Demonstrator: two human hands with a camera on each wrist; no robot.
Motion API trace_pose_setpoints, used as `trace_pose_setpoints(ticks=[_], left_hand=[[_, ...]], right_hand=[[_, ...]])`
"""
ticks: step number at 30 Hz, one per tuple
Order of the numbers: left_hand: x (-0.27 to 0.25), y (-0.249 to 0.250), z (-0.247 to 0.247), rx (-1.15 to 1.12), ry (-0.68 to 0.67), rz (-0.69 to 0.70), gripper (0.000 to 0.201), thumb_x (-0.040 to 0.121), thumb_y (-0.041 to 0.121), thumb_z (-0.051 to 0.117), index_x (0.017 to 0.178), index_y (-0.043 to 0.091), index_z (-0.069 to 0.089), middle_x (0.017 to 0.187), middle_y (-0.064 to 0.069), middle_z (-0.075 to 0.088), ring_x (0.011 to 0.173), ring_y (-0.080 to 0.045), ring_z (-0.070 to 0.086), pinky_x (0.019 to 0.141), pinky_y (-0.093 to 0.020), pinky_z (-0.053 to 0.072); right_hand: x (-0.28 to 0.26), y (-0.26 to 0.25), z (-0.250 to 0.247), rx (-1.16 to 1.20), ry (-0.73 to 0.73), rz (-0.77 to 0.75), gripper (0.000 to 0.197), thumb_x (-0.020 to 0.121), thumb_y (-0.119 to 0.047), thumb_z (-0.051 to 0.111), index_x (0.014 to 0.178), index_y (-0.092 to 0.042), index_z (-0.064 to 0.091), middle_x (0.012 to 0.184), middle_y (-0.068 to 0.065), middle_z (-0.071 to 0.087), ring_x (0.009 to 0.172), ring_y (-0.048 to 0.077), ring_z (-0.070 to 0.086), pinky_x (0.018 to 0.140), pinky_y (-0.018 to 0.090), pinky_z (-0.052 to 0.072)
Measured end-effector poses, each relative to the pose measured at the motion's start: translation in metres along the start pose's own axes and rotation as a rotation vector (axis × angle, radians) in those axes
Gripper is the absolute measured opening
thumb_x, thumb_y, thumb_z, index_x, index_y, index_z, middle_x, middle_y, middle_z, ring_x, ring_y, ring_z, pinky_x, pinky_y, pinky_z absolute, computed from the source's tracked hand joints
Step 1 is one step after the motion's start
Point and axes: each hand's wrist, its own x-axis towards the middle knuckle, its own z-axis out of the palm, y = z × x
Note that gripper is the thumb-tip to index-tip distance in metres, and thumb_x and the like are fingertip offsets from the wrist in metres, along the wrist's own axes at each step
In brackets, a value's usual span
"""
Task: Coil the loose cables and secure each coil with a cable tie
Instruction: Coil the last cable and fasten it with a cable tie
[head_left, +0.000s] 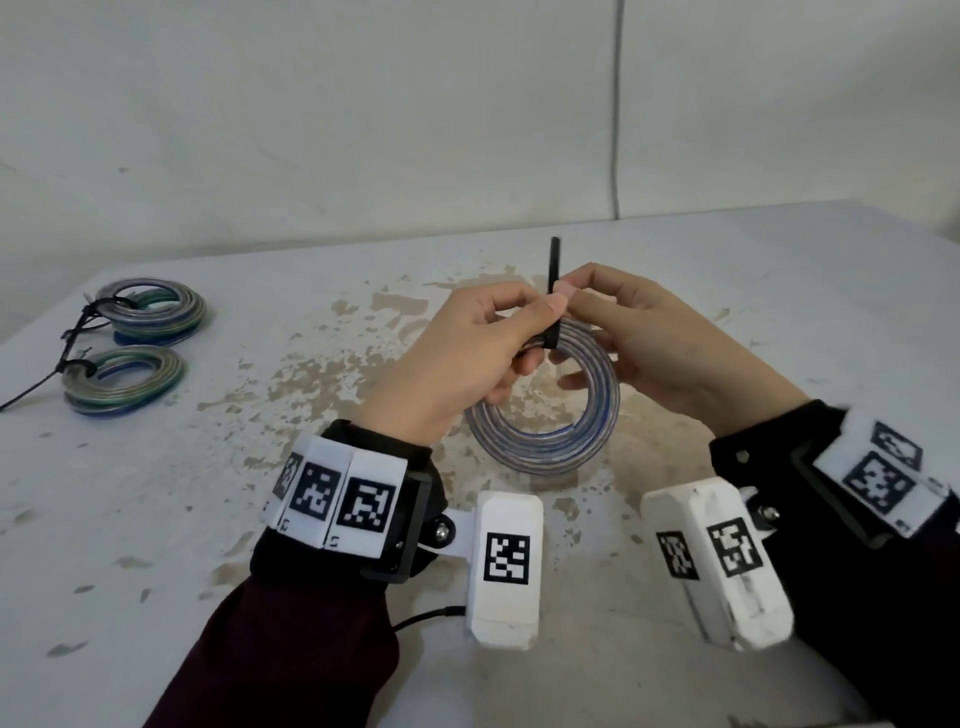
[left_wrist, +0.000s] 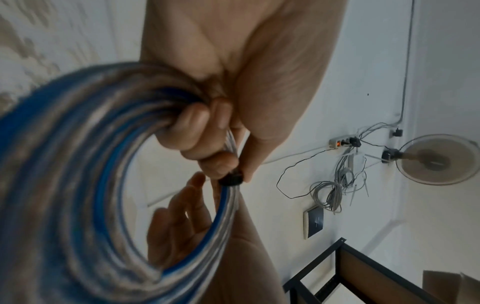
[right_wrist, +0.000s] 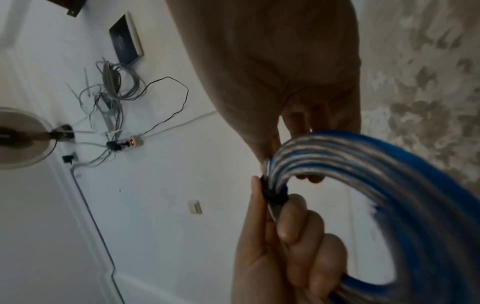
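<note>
Cable coil (head_left: 545, 415), blue and clear-grey strands, wound into a flat ring; held up above the middle of the desk (head_left: 779, 312), its upper arc between both hands, its lower arc hanging toward the worn, flaking patch of the desk top.

Cable tie (head_left: 554, 291), black; wrapped around the coil's upper arc, its free tail standing upright above the fingers. In the left wrist view the tie's band (left_wrist: 231, 178) shows cinched round the strands.

Left hand (head_left: 457, 358): fingers curled round the bundled strands just left of the tie, thumb and forefinger pinching at the tie itself.

Right hand (head_left: 654, 343): thumb and forefinger pinching the tie's tail from the right, tips meeting those of the left hand; the remaining fingers loosely bent behind and through the ring.

Finished coils, two, at the far left of the desk, well apart from the hands: rear coil (head_left: 156, 309) and front coil (head_left: 124, 382), each green, blue and clear, each bound with a black tie whose long tail (head_left: 31, 392) trails off to the left.

Wrist units: white marker-tagged bands on both wrists, each with a white camera block (head_left: 506, 566) pointing at the hands.

Wall-mounted power strip (left_wrist: 342, 142), tangled grey cables (left_wrist: 330, 195) and fan (left_wrist: 439, 162), seen from the left wrist.
</note>
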Motion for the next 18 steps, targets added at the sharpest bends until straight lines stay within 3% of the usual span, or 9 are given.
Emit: trace_pose_setpoints(ticks=[3,5,9,12,14,18], left_hand=[[0.003,-0.003,-0.001,-0.035,0.108,0.081,0.026,0.097,0.027,0.053,0.094,0.004,0.065,0.054,-0.004,0.047,0.036,-0.011,0.029,0.039,-0.023,0.027],[0.006,-0.005,-0.005,-0.09,0.221,0.108,0.024,0.098,0.025,0.052,0.091,0.006,0.064,0.055,-0.004,0.047,0.035,-0.01,0.029,0.039,-0.023,0.028],[0.009,-0.008,-0.014,-0.318,0.333,0.081,0.022,0.098,0.024,0.051,0.091,0.005,0.061,0.058,-0.005,0.047,0.037,-0.01,0.026,0.039,-0.021,0.028],[0.011,-0.008,-0.018,-0.465,0.355,0.075,0.024,0.099,0.023,0.05,0.081,0.009,0.056,0.061,-0.006,0.048,0.038,-0.009,0.028,0.039,-0.02,0.031],[0.013,-0.01,-0.019,-0.531,0.355,0.065,0.024,0.099,0.023,0.049,0.08,0.01,0.054,0.061,-0.006,0.05,0.038,-0.009,0.03,0.04,-0.021,0.034],[0.017,-0.016,-0.022,-0.584,0.354,0.014,0.024,0.1,0.023,0.047,0.082,0.009,0.055,0.059,-0.004,0.052,0.037,-0.008,0.034,0.04,-0.02,0.037]], right_hand=[[-0.001,0.002,0.001,-0.013,-0.117,0.052,0.046,0.094,-0.049,0.044,0.113,-0.012,0.061,0.092,0.012,0.069,0.08,0.025,0.068,0.068,0.038,0.057],[-0.001,0.002,0.004,0.001,-0.181,0.079,0.056,0.086,-0.055,0.047,0.12,-0.013,0.058,0.096,0.015,0.069,0.085,0.027,0.069,0.074,0.04,0.057],[-0.004,0.005,0.007,0.006,-0.235,0.043,0.05,0.074,-0.02,0.069,0.12,-0.008,0.051,0.101,0.021,0.07,0.09,0.025,0.069,0.084,0.034,0.056],[-0.003,0.01,0.009,0.034,-0.227,0.062,0.039,0.078,-0.001,0.067,0.113,-0.002,0.052,0.092,0.017,0.071,0.087,0.026,0.071,0.078,0.03,0.058],[-0.002,0.011,0.009,0.045,-0.186,0.027,0.032,0.081,0.003,0.064,0.111,-0.003,0.055,0.089,0.013,0.073,0.085,0.026,0.072,0.076,0.029,0.058],[-0.003,0.011,0.012,0.034,-0.175,-0.026,0.036,0.083,0.001,0.064,0.117,-0.008,0.058,0.092,0.011,0.074,0.085,0.024,0.072,0.074,0.027,0.058]])
